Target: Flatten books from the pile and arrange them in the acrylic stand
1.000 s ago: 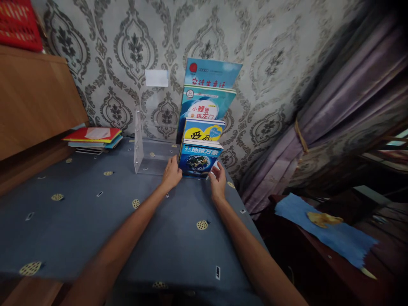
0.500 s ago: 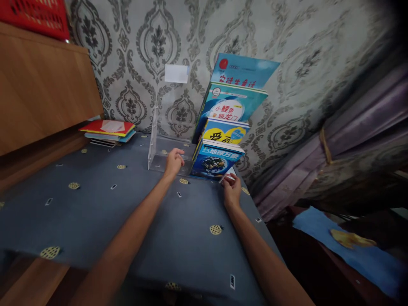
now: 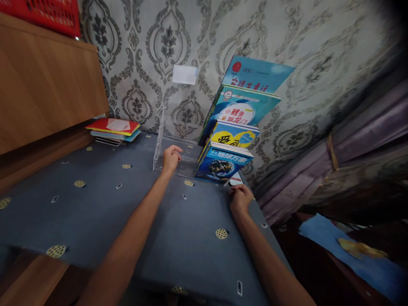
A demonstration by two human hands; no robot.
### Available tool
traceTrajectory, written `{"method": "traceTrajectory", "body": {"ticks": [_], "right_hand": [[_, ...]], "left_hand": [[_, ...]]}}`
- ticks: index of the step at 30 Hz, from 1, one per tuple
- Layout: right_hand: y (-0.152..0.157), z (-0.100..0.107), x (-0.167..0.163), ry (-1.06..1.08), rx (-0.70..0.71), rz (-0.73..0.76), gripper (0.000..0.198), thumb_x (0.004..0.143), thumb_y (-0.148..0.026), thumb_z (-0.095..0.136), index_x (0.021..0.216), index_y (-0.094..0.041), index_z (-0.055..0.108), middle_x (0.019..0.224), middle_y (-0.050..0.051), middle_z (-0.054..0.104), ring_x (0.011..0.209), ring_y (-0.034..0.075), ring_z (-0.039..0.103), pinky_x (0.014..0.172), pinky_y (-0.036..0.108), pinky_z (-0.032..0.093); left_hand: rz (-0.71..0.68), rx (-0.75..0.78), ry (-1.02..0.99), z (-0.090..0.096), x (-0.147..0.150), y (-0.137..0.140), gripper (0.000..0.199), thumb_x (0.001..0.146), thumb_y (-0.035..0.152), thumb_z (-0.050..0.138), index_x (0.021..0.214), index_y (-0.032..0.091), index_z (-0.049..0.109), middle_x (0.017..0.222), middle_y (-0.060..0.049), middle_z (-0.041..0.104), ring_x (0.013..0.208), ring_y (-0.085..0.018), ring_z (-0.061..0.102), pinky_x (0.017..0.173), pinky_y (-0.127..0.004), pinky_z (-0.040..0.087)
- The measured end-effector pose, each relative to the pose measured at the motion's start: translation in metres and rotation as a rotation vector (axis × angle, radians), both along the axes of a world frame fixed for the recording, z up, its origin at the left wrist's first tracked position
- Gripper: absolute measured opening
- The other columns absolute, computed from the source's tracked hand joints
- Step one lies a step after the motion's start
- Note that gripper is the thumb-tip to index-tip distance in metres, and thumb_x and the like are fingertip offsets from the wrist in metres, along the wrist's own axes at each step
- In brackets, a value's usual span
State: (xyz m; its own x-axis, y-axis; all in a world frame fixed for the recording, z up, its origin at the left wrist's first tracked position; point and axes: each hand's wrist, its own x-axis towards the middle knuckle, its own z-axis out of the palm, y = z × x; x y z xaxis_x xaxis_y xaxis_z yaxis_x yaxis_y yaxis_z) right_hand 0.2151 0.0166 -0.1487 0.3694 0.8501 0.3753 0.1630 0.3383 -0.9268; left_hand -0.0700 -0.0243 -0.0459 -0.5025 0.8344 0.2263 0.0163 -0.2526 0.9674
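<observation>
A clear plastic book rack (image 3: 158, 148) stands on the cloth-covered table, and books fill its right part in rising tiers. In front is a blue book with a globe (image 3: 221, 165). Behind it come a yellow-and-blue book (image 3: 228, 138), a teal book (image 3: 251, 106) and a tall light-blue book (image 3: 264, 74). My left hand (image 3: 171, 159) hovers at the rack's bare left part, fingers loosely bent and apart, holding nothing. Just outside the rack's front right corner, my right hand (image 3: 241, 199) has its fingers curled in, with nothing visible in them.
A stack of books (image 3: 113, 126) with a red cover on top lies at the back left, beside a wooden cabinet (image 3: 54, 80). A red basket (image 3: 54, 19) sits on the cabinet. A whitish flat item (image 3: 236, 178) lies behind the rack's right corner. Purple curtains (image 3: 296, 170) hang to the right.
The view has shifted, so the scene sits slightly farther right. My right hand has drawn back from the rack's corner and its fingers have curled. My left hand has moved slightly left along the rack.
</observation>
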Motion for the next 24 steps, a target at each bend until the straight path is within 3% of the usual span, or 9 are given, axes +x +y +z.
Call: {"method": "traceTrajectory", "body": {"ticks": [8, 12, 16, 20, 24], "right_hand": [[-0.04, 0.026, -0.024, -0.235, 0.137, 0.215, 0.01, 0.064, -0.021, 0.043, 0.056, -0.023, 0.048, 0.053, -0.003, 0.047, 0.053, 0.014, 0.041, 0.053, 0.026, 0.032], [-0.078, 0.034, -0.057, -0.422, 0.232, 0.482, 0.015, 0.065, -0.013, 0.041, 0.059, -0.023, 0.05, 0.058, -0.002, 0.05, 0.059, 0.015, 0.047, 0.061, 0.028, 0.038], [-0.116, 0.031, -0.106, -0.577, 0.282, 0.767, 0.021, 0.062, -0.003, 0.039, 0.059, -0.023, 0.046, 0.058, -0.003, 0.048, 0.06, 0.015, 0.049, 0.064, 0.027, 0.04], [-0.149, 0.028, -0.159, -0.705, 0.328, 0.992, 0.028, 0.063, 0.005, 0.04, 0.061, -0.022, 0.042, 0.062, -0.004, 0.052, 0.063, 0.013, 0.052, 0.065, 0.023, 0.042], [-0.174, 0.032, -0.195, -1.004, 0.525, 1.245, 0.023, 0.075, 0.001, 0.05, 0.069, -0.021, 0.053, 0.074, -0.001, 0.062, 0.073, 0.014, 0.057, 0.07, 0.023, 0.044]], "left_hand": [[0.073, 0.113, -0.129, 0.024, -0.025, -0.009, 0.022, 0.067, 0.006, 0.041, 0.071, 0.018, 0.059, 0.049, 0.005, 0.05, 0.042, -0.008, 0.046, 0.044, -0.019, 0.031], [0.138, 0.147, -0.152, 0.027, -0.049, -0.011, 0.021, 0.064, 0.011, 0.041, 0.073, 0.018, 0.058, 0.05, 0.006, 0.049, 0.041, -0.008, 0.045, 0.042, -0.017, 0.03], [0.351, 0.128, -0.115, 0.016, -0.073, -0.006, 0.021, 0.06, 0.015, 0.043, 0.074, 0.018, 0.059, 0.052, 0.006, 0.05, 0.043, -0.009, 0.048, 0.044, -0.017, 0.033], [0.5, 0.057, -0.018, 0.005, -0.088, -0.002, 0.023, 0.064, 0.016, 0.042, 0.079, 0.017, 0.059, 0.068, 0.001, 0.06, 0.062, -0.013, 0.06, 0.055, -0.022, 0.045], [0.596, 0.044, 0.08, 0.006, -0.107, -0.002, 0.026, 0.069, 0.01, 0.044, 0.088, 0.017, 0.059, 0.09, -0.004, 0.065, 0.093, -0.018, 0.064, 0.087, -0.034, 0.051]]}}
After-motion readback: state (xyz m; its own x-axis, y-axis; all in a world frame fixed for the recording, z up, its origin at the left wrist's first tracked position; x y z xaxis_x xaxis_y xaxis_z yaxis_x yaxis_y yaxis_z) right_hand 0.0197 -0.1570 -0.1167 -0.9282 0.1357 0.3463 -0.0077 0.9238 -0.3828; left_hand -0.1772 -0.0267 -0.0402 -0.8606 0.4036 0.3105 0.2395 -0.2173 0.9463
